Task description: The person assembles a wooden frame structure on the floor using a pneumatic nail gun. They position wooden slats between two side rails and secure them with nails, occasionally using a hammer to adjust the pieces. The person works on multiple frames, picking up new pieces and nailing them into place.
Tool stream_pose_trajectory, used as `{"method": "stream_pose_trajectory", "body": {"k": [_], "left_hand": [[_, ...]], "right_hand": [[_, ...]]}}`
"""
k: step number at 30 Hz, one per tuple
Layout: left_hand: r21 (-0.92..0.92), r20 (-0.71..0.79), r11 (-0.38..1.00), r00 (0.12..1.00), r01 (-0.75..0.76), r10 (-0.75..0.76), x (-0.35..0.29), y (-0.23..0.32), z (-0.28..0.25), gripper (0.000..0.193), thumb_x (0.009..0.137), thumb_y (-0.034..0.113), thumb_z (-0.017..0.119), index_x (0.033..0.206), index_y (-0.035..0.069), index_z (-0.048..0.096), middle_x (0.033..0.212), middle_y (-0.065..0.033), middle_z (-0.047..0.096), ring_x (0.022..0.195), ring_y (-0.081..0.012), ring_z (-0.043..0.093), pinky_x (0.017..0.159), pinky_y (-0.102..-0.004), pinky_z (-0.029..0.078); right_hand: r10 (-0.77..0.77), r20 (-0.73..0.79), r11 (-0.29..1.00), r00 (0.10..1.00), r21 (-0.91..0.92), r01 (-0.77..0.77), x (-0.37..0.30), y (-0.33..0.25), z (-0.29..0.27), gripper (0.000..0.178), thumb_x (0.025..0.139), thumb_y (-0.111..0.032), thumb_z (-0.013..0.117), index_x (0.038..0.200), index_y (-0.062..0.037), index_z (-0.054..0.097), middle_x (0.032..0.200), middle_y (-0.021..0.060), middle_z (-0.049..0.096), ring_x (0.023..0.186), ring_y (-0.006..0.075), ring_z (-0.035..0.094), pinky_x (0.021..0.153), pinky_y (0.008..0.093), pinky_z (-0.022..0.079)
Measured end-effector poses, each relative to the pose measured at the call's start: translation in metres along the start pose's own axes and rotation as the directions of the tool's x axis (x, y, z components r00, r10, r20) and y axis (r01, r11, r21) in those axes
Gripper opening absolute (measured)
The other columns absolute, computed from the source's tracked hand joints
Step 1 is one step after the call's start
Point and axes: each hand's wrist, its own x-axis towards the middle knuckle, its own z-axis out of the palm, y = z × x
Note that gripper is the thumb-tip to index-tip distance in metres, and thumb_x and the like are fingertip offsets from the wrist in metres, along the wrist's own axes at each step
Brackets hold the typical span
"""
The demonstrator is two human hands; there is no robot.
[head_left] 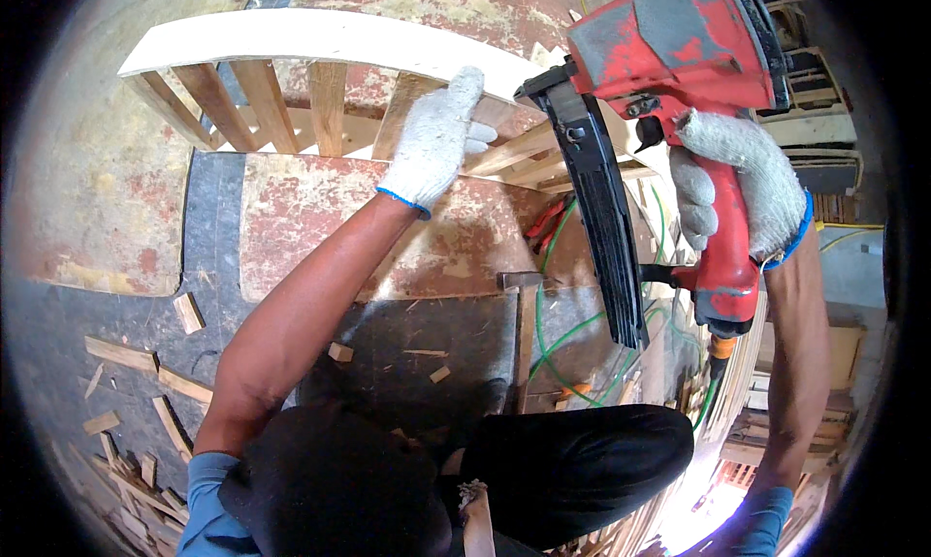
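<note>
My right hand [752,174], in a pale knit glove with a blue cuff, is wrapped round the handle of a scuffed red and black pneumatic nail gun [669,43]. The gun is raised on the right, its long black magazine [601,218] slanting down. Its nose is close to the right end of a curved, white-faced wooden rail [320,35]. Below that rail, wooden slats [264,103] run to a second rail, forming a slatted frame. My left hand [436,140], gloved alike, grips this frame at a slat, one digit stretched over the white rail and others curled below.
A hammer [522,284] stands head up in front of me. A green air hose [555,349] loops over the floor on the right. Wood offcuts [121,353] litter the lower left. Worn reddish boards [378,237] lie under the frame; stacked wood [819,92] is at far right.
</note>
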Motion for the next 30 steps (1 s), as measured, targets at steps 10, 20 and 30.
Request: {"method": "stream_pose_trajectory", "body": {"k": [10,20,30], "left_hand": [[0.04,0.009,0.999,1.0,-0.008,0.008,0.0,-0.002,-0.003,0.078,0.099,0.065,0.052,0.117,-0.01,0.064,0.093,-0.0202,0.072,0.081,-0.0234,0.072,0.07,-0.0346,0.055],[0.004,0.012,1.0,1.0,-0.007,0.007,0.0,-0.001,0.001,0.076,0.1,0.063,0.053,0.118,-0.011,0.063,0.092,-0.0193,0.072,0.085,-0.0242,0.072,0.071,-0.0352,0.055],[0.019,0.026,1.0,0.999,0.018,-0.019,-0.001,-0.004,-0.002,0.076,0.1,0.062,0.053,0.13,-0.007,0.059,0.101,-0.0192,0.071,0.086,-0.0233,0.072,0.073,-0.0334,0.056]], "right_hand": [[-0.003,0.0,1.0,1.0,0.022,0.003,-0.002,-0.007,0.007,0.029,0.093,-0.032,0.07,0.079,-0.0098,0.06,0.058,0.0051,0.057,0.041,0.0169,0.055,0.039,0.0325,0.048],[0.025,-0.015,0.998,1.0,-0.05,-0.026,0.004,-0.007,0.008,0.031,0.093,-0.034,0.071,0.078,-0.0086,0.061,0.057,0.0046,0.058,0.04,0.0164,0.055,0.039,0.0318,0.048],[-0.058,-0.057,0.998,0.997,-0.036,0.056,-0.01,0.007,-0.013,0.03,0.093,-0.032,0.071,0.077,-0.0085,0.06,0.057,0.0048,0.058,0.039,0.0166,0.054,0.037,0.0318,0.048]]}}
